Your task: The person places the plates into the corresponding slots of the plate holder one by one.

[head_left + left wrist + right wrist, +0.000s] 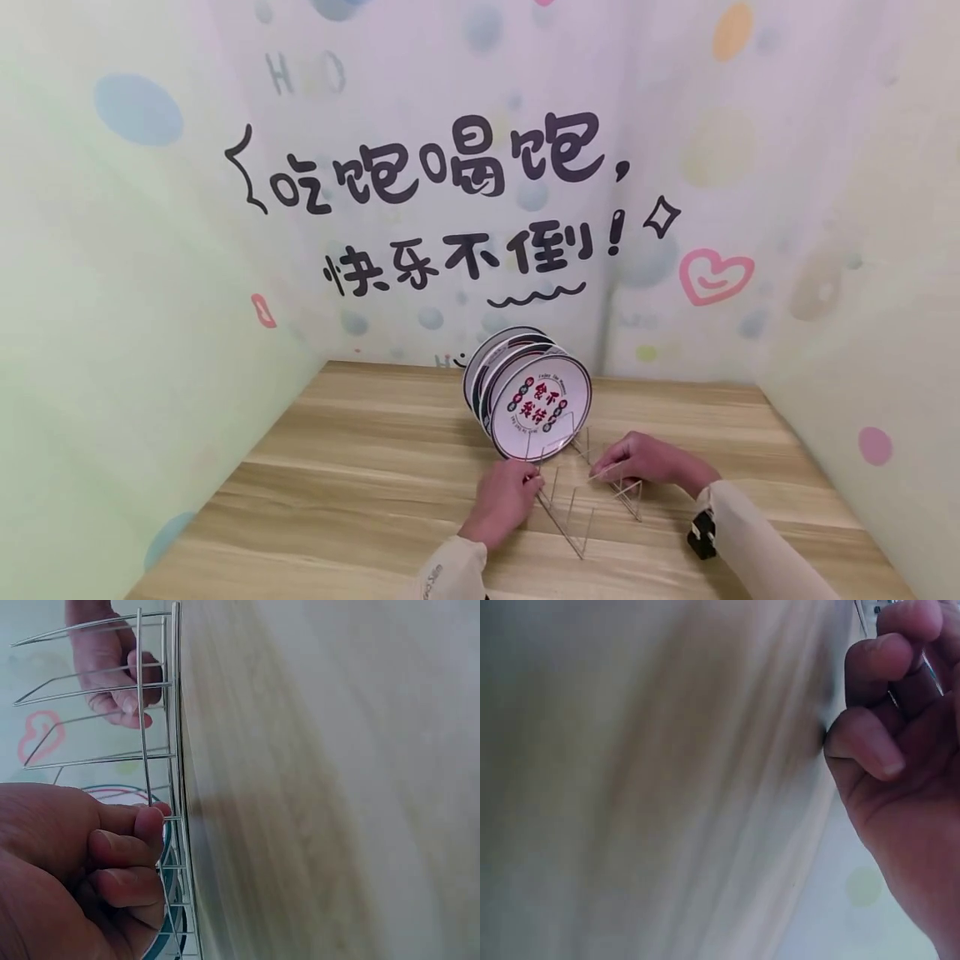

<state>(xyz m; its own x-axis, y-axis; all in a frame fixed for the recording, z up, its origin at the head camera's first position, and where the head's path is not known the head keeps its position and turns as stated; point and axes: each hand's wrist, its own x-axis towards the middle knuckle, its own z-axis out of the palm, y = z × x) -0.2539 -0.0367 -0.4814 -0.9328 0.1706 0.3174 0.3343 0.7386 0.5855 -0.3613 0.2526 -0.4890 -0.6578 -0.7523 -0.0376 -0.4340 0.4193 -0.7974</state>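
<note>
A thin metal wire dish rack [561, 526] stands on the wooden table with upright wire loops along it. At its far end several round plates [542, 408] stand on edge one behind another. The nearest one is white with a dark rim and red and black lettering. My left hand [501, 498] pinches a wire on the rack's left side, thumb and finger meeting on it in the left wrist view. On the opposite side my right hand [648, 460] holds the rack's wire with curled fingers. Its fingertips [892, 769] show close over the table in the right wrist view.
The wooden table [337, 467] reaches back to a printed curtain [420, 92] with black lettering and coloured spots. Similar curtain walls stand at the left and right. A black device [702, 535] is strapped at the right sleeve.
</note>
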